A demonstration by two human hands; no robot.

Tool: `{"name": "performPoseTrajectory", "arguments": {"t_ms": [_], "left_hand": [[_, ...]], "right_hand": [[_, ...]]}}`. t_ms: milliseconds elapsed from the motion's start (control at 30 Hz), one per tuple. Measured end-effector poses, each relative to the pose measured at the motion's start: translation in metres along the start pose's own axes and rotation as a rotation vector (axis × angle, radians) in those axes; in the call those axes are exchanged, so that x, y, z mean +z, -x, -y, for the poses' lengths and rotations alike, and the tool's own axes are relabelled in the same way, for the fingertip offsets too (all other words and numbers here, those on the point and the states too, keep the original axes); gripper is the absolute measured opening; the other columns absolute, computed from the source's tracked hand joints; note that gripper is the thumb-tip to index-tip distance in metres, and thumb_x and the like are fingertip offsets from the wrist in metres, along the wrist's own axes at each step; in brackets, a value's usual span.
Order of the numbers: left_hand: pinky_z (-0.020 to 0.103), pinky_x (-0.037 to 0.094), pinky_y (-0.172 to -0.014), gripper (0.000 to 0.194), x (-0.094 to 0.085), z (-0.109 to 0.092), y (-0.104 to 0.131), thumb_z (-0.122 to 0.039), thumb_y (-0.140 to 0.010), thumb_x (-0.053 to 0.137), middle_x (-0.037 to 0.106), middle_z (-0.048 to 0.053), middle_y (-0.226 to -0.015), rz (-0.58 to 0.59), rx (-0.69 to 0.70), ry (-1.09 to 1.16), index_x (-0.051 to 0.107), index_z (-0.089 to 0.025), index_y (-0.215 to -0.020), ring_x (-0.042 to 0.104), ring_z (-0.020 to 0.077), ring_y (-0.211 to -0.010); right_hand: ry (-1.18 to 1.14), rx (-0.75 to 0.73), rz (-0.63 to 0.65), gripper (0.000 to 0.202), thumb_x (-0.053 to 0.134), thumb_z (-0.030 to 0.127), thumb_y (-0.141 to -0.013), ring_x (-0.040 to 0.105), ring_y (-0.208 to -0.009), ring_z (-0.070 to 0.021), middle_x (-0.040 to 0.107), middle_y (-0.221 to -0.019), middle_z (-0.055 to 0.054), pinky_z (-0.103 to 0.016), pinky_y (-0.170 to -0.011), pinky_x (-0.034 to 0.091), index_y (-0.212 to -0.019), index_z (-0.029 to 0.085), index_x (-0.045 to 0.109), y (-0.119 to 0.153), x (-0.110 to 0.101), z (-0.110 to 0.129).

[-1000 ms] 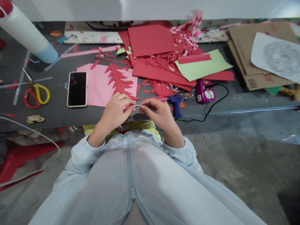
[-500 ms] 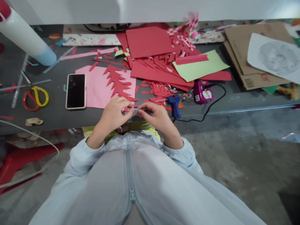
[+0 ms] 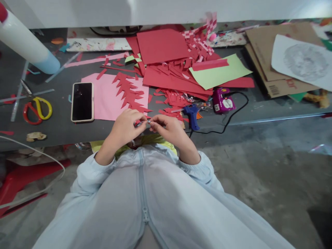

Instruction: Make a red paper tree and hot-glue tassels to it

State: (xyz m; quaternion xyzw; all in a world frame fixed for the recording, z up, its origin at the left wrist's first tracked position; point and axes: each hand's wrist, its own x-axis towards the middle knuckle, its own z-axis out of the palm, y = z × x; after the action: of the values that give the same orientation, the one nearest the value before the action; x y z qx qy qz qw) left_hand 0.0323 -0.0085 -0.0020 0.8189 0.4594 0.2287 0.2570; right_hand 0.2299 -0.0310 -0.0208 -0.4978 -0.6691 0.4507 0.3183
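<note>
Near the table's front edge, my left hand (image 3: 127, 126) and my right hand (image 3: 169, 128) face each other in a fingertip pinch. Between them is a thin, shiny, silvery-blue strand (image 3: 148, 121), mostly covered by the fingers; its exact kind is too small to make out. Just beyond my left hand lies pink paper (image 3: 106, 100) with a jagged red paper cutout (image 3: 127, 91) on it. A blue glue gun (image 3: 192, 116) rests close to my right hand, beside red paper scraps (image 3: 173, 98).
Left of the pink paper are a phone (image 3: 82, 102), scissors (image 3: 38, 109) and a white bottle (image 3: 28, 45). Red sheets (image 3: 163, 46), a green sheet (image 3: 220, 72), a purple box (image 3: 223, 101) with a black cord and cardboard (image 3: 280, 55) fill the back and right.
My right hand has shifted very slightly left towards my left hand, narrowing the gap between the fingertips. The whole view has shifted slightly. Both pinches stay closed on the strand.
</note>
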Motion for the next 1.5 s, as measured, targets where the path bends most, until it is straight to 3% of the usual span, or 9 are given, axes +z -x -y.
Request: {"name": "performPoseTrajectory", "arguments": {"t_ms": [400, 900, 1233, 1367, 1500], "left_hand": [[0.032, 0.046, -0.080, 0.016, -0.006, 0.004, 0.000, -0.028, -0.089, 0.057, 0.072, 0.002, -0.082, -0.022, -0.034, 0.044, 0.068, -0.020, -0.081, 0.062, 0.0172, -0.080], [0.030, 0.045, -0.072, 0.016, -0.022, 0.009, 0.004, -0.027, -0.087, 0.056, 0.068, 0.001, -0.076, -0.125, -0.064, 0.055, 0.068, -0.020, -0.079, 0.058, 0.0157, -0.074], [0.029, 0.046, -0.071, 0.014, -0.029, 0.012, 0.002, -0.027, -0.086, 0.057, 0.069, 0.001, -0.079, -0.182, -0.050, 0.052, 0.067, -0.020, -0.079, 0.058, 0.0149, -0.075], [0.030, 0.046, -0.073, 0.014, -0.031, 0.009, 0.002, -0.026, -0.087, 0.057, 0.069, 0.001, -0.078, -0.176, -0.034, 0.040, 0.067, -0.020, -0.080, 0.057, 0.0148, -0.074], [0.031, 0.047, -0.076, 0.014, -0.034, 0.005, 0.001, -0.027, -0.088, 0.057, 0.070, 0.001, -0.080, -0.153, -0.020, 0.041, 0.067, -0.021, -0.081, 0.058, 0.0148, -0.075]], "right_hand": [[0.028, 0.054, -0.040, 0.019, 0.059, 0.031, -0.090, 0.071, -0.069, -0.0173, 0.076, -0.075, -0.003, -0.029, -0.069, 0.053, -0.094, 0.019, 0.074, 0.001, -0.005, -0.001], [0.037, 0.021, -0.053, 0.021, 0.061, 0.032, -0.086, 0.067, -0.066, -0.0169, 0.076, -0.073, -0.004, -0.028, -0.061, 0.050, -0.087, 0.019, 0.079, 0.001, -0.008, -0.008], [0.100, 0.011, 0.031, 0.022, 0.057, 0.030, -0.089, 0.068, -0.068, -0.0174, 0.076, -0.075, -0.004, -0.028, -0.063, 0.049, -0.084, 0.019, 0.075, 0.001, -0.012, -0.009], [0.179, -0.030, 0.053, 0.024, 0.055, 0.030, -0.092, 0.068, -0.074, -0.0181, 0.077, -0.087, -0.006, -0.029, -0.066, 0.050, -0.096, 0.021, 0.077, 0.002, -0.021, -0.010], [0.240, -0.102, -0.063, 0.030, 0.051, 0.034, -0.097, 0.068, -0.085, -0.0196, 0.075, -0.096, -0.008, -0.031, -0.070, 0.051, -0.106, 0.022, 0.076, 0.000, -0.026, -0.007]]}}
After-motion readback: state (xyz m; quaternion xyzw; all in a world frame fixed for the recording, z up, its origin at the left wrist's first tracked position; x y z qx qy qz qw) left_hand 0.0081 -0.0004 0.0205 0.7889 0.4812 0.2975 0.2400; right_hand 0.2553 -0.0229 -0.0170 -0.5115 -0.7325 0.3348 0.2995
